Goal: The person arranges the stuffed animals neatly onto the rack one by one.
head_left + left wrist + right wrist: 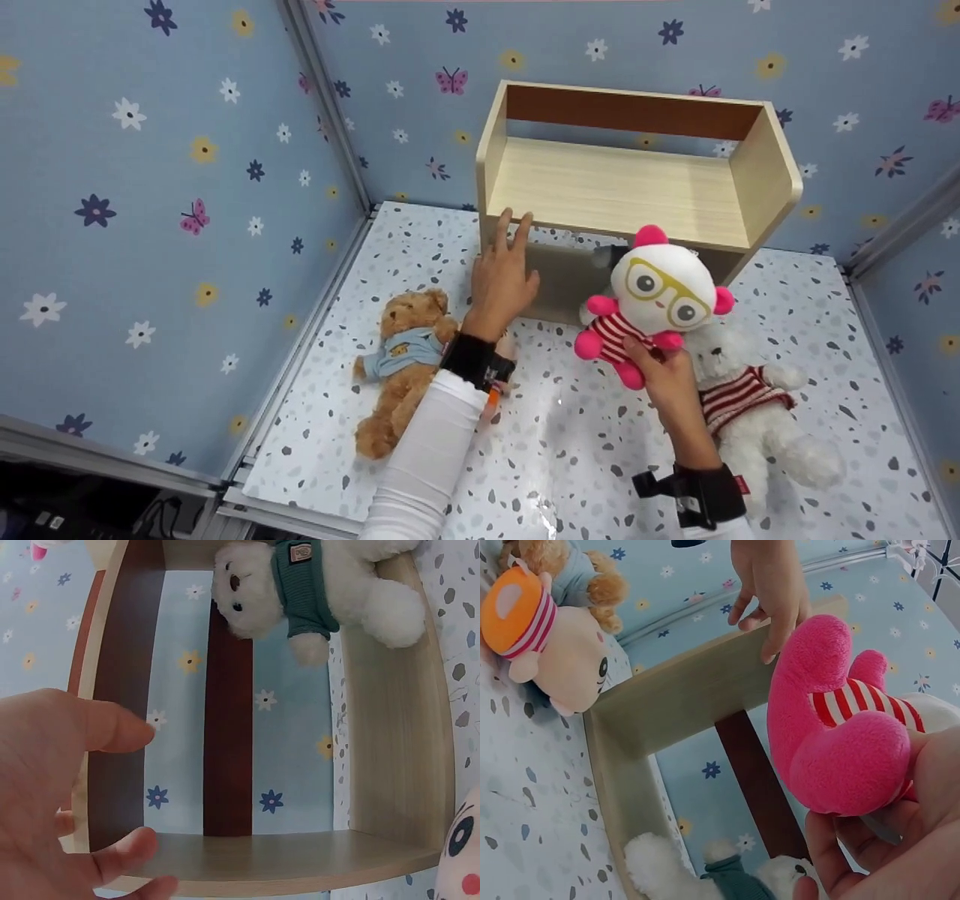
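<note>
My right hand (pixel 671 386) grips a plush panda (pixel 652 281) by its lower body. The panda has a white head, yellow glasses, pink limbs and a red-striped shirt, and hangs in front of the shelf's right half. The wooden shelf unit (pixel 615 187) stands against the back wall. At its front left, my left hand (pixel 501 281) has its fingers spread over the edge of the upper board, holding nothing. In the left wrist view, a white teddy bear (pixel 349 592) in a green sweater sits inside the lower compartment; the panda mostly hides it from the head.
A brown teddy bear (pixel 409 360) in a blue shirt lies left of my left arm. Beside it is a plush doll (pixel 574 652) with an orange and striped body, mostly hidden by that arm. A white bear (pixel 750 397) in a striped sweater lies at the right. Flowered panels enclose the speckled tabletop.
</note>
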Demonstrator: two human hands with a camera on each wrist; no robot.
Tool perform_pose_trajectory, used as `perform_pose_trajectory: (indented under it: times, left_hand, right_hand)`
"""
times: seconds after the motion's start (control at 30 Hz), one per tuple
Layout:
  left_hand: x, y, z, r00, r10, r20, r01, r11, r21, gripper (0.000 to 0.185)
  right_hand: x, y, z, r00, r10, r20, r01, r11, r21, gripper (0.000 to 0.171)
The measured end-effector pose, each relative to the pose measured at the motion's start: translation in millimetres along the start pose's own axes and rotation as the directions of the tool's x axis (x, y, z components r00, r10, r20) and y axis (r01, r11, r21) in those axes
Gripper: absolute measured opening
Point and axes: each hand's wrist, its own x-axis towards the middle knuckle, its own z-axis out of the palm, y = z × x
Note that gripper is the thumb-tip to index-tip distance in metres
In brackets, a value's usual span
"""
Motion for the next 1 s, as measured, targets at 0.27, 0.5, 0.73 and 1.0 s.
perform_pose_trajectory:
  times: [0.27, 0.5, 0.73, 1.0]
  left_hand:
    - [0.6, -1.0, 9.4, 0.998, -0.011, 0.064, 0.009, 0.999, 0.038, 0.107]
    - [2.2, -2.5, 4.9, 0.991, -0.020, 0.135, 0.007, 0.996, 0.092, 0.112]
    - [5.1, -0.8, -0.3, 0.983, -0.048, 0.175, 0.025, 0.991, 0.131, 0.116]
    - [3.4, 1.3, 3.8, 0.982, -0.047, 0.185, 0.028, 0.994, 0.102, 0.116]
  right_hand:
    - [6, -11, 7, 0.999, -0.045, 0.001, 0.045, 0.999, -0.006, 0.044]
    - [9, -17, 12, 0.999, -0.043, -0.012, 0.042, 0.999, -0.008, 0.042]
    - [20, -31, 12, 0.994, -0.107, -0.013, 0.107, 0.994, -0.013, 0.038]
    - [30, -44, 4, 0.988, -0.153, -0.025, 0.151, 0.987, -0.057, 0.041]
